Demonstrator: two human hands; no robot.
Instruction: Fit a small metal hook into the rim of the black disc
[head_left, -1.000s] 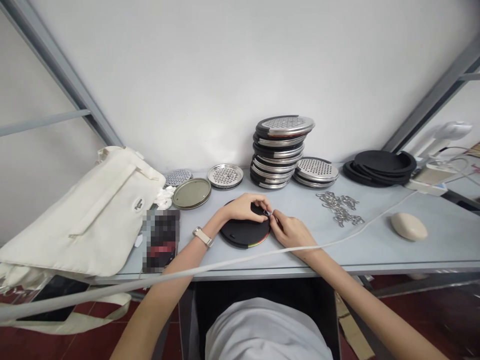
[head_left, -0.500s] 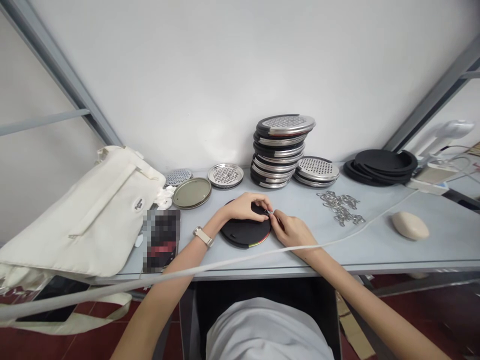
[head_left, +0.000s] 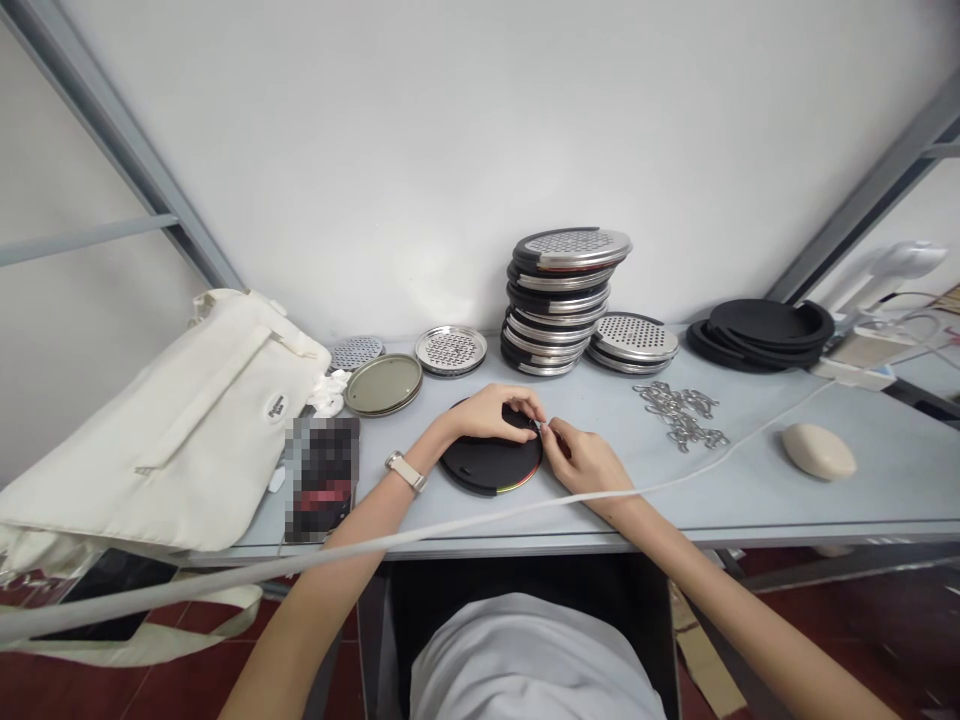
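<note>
A round black grater base lies on the table in front of me, with red and yellow-green showing along its near right edge. My left hand curves over its far side, thumb and fingertips closing at the right rim. There, my right hand pinches a small metal wire clip, mostly hidden between the fingertips of both hands. To the right is a loose pile of similar wire clips. Behind my hands rises a tall stack of round graters with black rims.
A lower grater stack and black bases stand at the back right. Olive discs and a perforated grating plate are back left. A white cable crosses in front; a cream bag and phone are left.
Both hands stay at the same spot on the rim, with only slight finger movement. Less of the wire clip shows between the fingertips now.
</note>
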